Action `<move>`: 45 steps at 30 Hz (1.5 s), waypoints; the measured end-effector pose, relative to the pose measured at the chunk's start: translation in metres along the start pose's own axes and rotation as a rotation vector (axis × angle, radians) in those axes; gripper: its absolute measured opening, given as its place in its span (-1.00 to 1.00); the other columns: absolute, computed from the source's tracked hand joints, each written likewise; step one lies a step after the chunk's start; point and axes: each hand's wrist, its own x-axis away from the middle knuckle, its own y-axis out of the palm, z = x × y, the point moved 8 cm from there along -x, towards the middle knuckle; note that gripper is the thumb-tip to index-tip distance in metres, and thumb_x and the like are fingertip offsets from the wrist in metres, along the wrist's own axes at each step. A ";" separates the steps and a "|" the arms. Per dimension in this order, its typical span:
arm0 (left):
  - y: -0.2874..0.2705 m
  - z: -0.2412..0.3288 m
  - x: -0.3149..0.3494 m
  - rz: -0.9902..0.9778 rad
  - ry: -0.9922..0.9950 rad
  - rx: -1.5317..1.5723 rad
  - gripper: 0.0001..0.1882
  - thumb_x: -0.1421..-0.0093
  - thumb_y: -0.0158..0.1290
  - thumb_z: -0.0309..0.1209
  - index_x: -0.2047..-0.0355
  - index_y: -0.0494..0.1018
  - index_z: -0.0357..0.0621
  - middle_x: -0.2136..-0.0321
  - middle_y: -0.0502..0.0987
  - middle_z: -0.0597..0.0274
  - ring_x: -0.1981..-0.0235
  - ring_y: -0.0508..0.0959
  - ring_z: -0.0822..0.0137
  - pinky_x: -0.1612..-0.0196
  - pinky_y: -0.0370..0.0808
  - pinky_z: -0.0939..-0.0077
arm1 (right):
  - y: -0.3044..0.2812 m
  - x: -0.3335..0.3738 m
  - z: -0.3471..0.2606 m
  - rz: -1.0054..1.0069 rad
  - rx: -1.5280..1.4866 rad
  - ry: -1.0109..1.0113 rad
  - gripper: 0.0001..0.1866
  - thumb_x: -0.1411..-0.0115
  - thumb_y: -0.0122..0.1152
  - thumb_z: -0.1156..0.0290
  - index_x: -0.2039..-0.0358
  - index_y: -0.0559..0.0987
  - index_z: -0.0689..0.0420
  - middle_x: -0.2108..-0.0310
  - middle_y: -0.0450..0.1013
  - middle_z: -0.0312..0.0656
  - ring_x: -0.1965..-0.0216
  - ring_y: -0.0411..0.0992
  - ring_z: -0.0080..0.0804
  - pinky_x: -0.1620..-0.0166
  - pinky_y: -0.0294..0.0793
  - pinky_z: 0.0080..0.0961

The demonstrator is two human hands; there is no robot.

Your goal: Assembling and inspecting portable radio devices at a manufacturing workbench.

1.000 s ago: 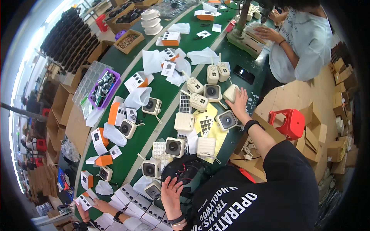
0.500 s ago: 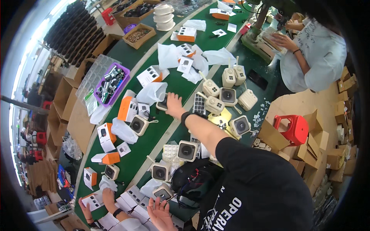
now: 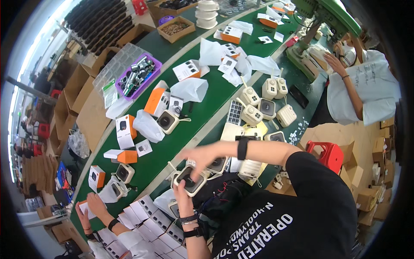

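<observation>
My left hand [image 3: 184, 202], with bracelets and a dark band at its wrist, is closed around the lower edge of a cream square device [image 3: 185, 176] with rounded corners and a dark face. It is tilted in front of my body. Over its upper edge lies my right hand [image 3: 201, 159], one finger or thumb across the face; motion smears its other fingers, so I cannot make out their grip. Directly behind is another cream device [image 3: 217, 165], partly hidden by my right hand. A black bag [image 3: 228, 192] lies beside the held device.
On the green belt [image 3: 172, 149] are white-and-orange boxes [image 3: 126, 129], white bags [image 3: 148, 126] and a cream device [image 3: 167, 122]. More cream devices [image 3: 276, 86] stand beyond. A co-worker's hands [image 3: 97, 206] hold a box; another person [image 3: 362, 86] sits by a green machine [image 3: 302, 56].
My right hand has drawn back from the belt to my left hand; the cream device it was on there is gone from that spot. My left hand, open before, now holds a cream device.
</observation>
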 end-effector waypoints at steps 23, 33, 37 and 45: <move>-0.168 0.033 -0.019 0.484 0.184 -0.586 -0.34 -0.04 0.11 -0.33 -0.08 0.12 -0.35 0.10 0.30 -0.08 0.10 0.34 0.23 0.04 0.27 0.44 | -0.096 -0.026 0.076 0.859 0.063 0.421 -0.05 0.39 0.36 0.05 -0.03 0.27 0.29 0.00 0.19 0.08 -0.03 0.22 -0.09 -0.11 0.20 -0.38; 0.007 0.210 0.147 -0.266 0.596 -0.359 -0.13 0.33 0.35 -0.43 -0.02 0.16 -0.19 0.07 0.27 0.13 0.06 0.34 0.28 -0.01 0.28 0.41 | 0.017 0.046 -0.266 0.317 0.697 -0.611 -0.20 0.28 0.25 0.32 -0.09 0.27 0.11 -0.14 0.07 0.01 -0.04 0.23 0.04 0.15 0.46 -0.33; -0.009 0.220 0.206 -0.280 0.805 -0.255 -0.26 0.29 0.34 -0.44 0.07 0.21 -0.18 0.17 0.30 0.07 0.13 0.36 0.25 0.06 0.31 0.39 | 0.039 0.071 -0.306 0.352 0.605 -0.753 -0.20 0.29 0.24 0.39 -0.09 0.28 0.09 -0.17 0.02 0.06 -0.11 0.14 0.04 0.03 0.35 -0.22; -0.018 0.231 0.262 -0.045 0.756 0.045 -0.34 0.12 0.24 -0.23 0.08 0.18 -0.21 0.21 0.32 0.10 0.18 0.39 0.31 0.09 0.34 0.46 | 0.052 0.093 -0.349 0.446 0.253 -0.680 -0.12 0.19 0.33 0.35 -0.17 0.13 0.16 -0.21 -0.14 0.18 -0.22 -0.05 0.10 -0.16 0.07 -0.14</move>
